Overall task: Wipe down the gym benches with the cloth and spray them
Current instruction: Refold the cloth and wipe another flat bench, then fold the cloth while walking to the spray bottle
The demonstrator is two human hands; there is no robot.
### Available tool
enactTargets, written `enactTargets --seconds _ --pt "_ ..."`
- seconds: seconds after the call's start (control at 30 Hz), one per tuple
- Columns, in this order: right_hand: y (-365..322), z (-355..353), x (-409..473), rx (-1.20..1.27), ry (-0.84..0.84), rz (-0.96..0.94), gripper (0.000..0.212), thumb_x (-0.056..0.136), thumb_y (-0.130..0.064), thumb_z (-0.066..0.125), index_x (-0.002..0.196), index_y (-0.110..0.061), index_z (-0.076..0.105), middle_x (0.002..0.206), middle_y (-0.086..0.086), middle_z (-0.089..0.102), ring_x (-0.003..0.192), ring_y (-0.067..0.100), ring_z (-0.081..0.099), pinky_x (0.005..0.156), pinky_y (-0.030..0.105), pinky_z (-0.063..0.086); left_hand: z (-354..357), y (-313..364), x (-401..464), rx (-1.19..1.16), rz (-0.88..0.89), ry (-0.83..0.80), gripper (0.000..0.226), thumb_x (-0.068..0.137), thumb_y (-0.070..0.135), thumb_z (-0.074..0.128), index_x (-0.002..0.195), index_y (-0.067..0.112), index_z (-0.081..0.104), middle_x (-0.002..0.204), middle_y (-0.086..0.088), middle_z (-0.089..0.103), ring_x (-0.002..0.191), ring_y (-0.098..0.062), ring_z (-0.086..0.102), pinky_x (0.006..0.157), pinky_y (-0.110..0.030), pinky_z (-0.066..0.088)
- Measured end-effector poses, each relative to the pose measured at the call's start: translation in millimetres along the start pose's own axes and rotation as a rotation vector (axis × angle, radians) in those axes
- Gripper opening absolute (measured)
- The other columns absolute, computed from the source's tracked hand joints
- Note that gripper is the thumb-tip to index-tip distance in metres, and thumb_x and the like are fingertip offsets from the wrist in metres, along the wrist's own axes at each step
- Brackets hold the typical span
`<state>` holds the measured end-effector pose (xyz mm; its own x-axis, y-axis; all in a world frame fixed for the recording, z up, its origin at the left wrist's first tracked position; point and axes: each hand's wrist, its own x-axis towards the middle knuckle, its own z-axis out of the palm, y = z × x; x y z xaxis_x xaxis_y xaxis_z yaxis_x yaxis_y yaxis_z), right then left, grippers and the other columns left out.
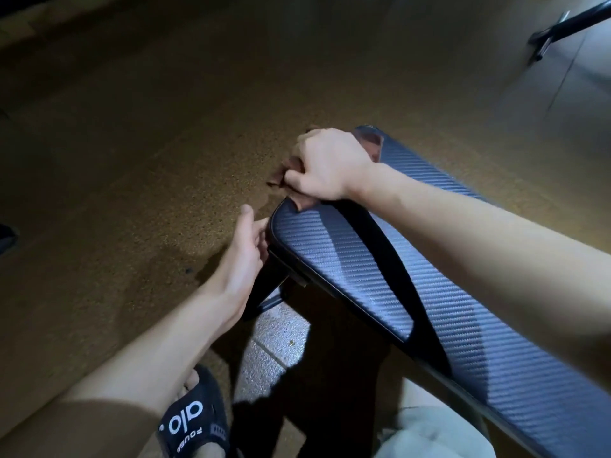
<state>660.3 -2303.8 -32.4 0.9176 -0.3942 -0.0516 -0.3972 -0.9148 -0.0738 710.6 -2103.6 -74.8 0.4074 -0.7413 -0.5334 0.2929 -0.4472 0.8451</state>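
Observation:
A gym bench pad (pixel 380 269) with a dark blue woven-pattern cover runs from the centre toward the lower right. My right hand (pixel 330 163) grips a reddish-brown cloth (pixel 372 140) bunched over the pad's far end; bits of the cloth stick out around the fingers. My left hand (pixel 246 249) holds the pad's near left corner, thumb up and fingers wrapped on its edge. No spray bottle is visible.
Speckled brown rubber floor surrounds the bench, with pale tiles (pixel 274 345) under it. The bench's black leg (pixel 264 292) drops below the left corner. My foot in a black slide sandal (pixel 195 421) stands at the bottom left. A dark metal frame (pixel 562 26) sits top right.

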Motion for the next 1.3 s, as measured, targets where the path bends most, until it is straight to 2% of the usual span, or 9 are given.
enactTargets --seconds 0.27,0.37,0.53,0.67,0.73,0.87,0.93,1.17,1.3 --pt "59.6 7.7 -17.4 0.185 0.24 0.356 0.031 0.093 -0.042 0.049 0.102 -0.016 0.062 0.118 0.004 0.059 0.121 0.025 0.053 0.081 0.037 0.044 -1.3 12.7 -10.5 0.086 -0.073 -0.017 0.074 0.104 0.066 0.011 0.16 0.022 0.028 0.161 -0.002 0.039 0.132 -0.004 0.038 0.116 -0.033 0.021" --pt "59.8 4.6 -23.9 0.186 0.276 0.49 0.031 0.096 -0.041 0.048 0.108 -0.015 0.06 0.118 0.008 0.058 0.119 0.031 0.054 0.083 0.041 0.044 -2.1 15.6 -11.7 0.107 -0.059 -0.025 0.073 0.105 0.064 0.009 0.157 0.021 0.035 0.14 0.007 0.054 0.126 -0.002 0.047 0.117 -0.032 0.024" --pt "56.1 -10.7 -34.2 0.153 0.16 0.727 0.04 0.099 -0.04 0.047 0.124 -0.01 0.054 0.125 0.02 0.056 0.12 0.042 0.054 0.093 0.049 0.046 -6.9 27.3 -14.5 0.195 -0.172 0.001 0.113 0.072 0.094 0.018 0.159 0.025 0.033 0.162 -0.002 0.038 0.15 -0.022 0.035 0.125 -0.05 0.02" --pt "15.8 -49.8 -37.3 0.081 -0.119 0.766 0.044 0.097 -0.037 0.055 0.132 -0.01 0.055 0.13 0.02 0.056 0.121 0.042 0.056 0.097 0.048 0.046 -25.2 80.4 -33.8 0.401 -0.143 -0.007 0.063 0.103 0.066 0.028 0.151 0.026 0.041 0.134 0.004 0.05 0.12 -0.015 0.045 0.096 -0.033 0.033" --pt "-20.9 -79.8 -38.5 0.292 -0.203 0.733 0.036 0.097 -0.029 0.052 0.129 -0.014 0.063 0.127 0.018 0.065 0.117 0.039 0.063 0.097 0.044 0.05 -41.4 127.5 -44.3 0.412 -0.118 0.052 0.048 0.106 0.055 0.038 0.142 0.026 0.047 0.123 0.004 0.052 0.115 -0.017 0.049 0.082 -0.03 0.039" --pt "-103.7 -144.8 -33.9 0.899 -0.225 0.733 0.02 0.095 -0.03 0.057 0.107 -0.026 0.073 0.103 0.002 0.078 0.105 0.024 0.071 0.097 0.034 0.054 -72.6 213.0 -83.9 0.171 -0.217 0.104 0.048 0.1 0.055 0.053 0.137 0.025 0.051 0.126 0.0 0.06 0.117 -0.018 0.06 0.102 -0.039 0.048" --pt "-147.0 -185.7 -29.9 0.935 -0.167 0.596 0.017 0.092 -0.031 0.064 0.106 -0.023 0.069 0.1 0.0 0.073 0.101 0.021 0.066 0.086 0.027 0.047 -88.0 248.8 -117.3 0.014 -0.271 0.065 0.046 0.098 0.055 0.058 0.128 0.02 0.06 0.111 -0.001 0.068 0.101 -0.015 0.067 0.088 -0.033 0.054" --pt "-240.6 -343.3 -19.5 1.096 -0.39 0.231 0.101 0.067 -0.028 0.087 0.154 -0.026 0.036 0.138 -0.002 0.043 0.129 0.014 0.045 0.11 0.029 0.04 -166.1 335.7 -246.8 -0.271 -0.227 0.323 0.029 0.099 0.023 0.066 0.127 0.016 0.064 0.118 -0.007 0.074 0.11 -0.022 0.071 0.091 -0.041 0.06" --pt "-276.8 -411.3 -1.2 1.327 -0.608 0.262 0.089 0.071 -0.028 0.075 0.152 -0.036 0.041 0.147 -0.002 0.049 0.127 0.013 0.054 0.101 0.031 0.05 -205.6 375.7 -324.4 -0.332 -0.179 0.41 0.023 0.102 0.021 0.062 0.123 0.011 0.063 0.115 -0.007 0.074 0.102 -0.018 0.073 0.091 -0.037 0.06"
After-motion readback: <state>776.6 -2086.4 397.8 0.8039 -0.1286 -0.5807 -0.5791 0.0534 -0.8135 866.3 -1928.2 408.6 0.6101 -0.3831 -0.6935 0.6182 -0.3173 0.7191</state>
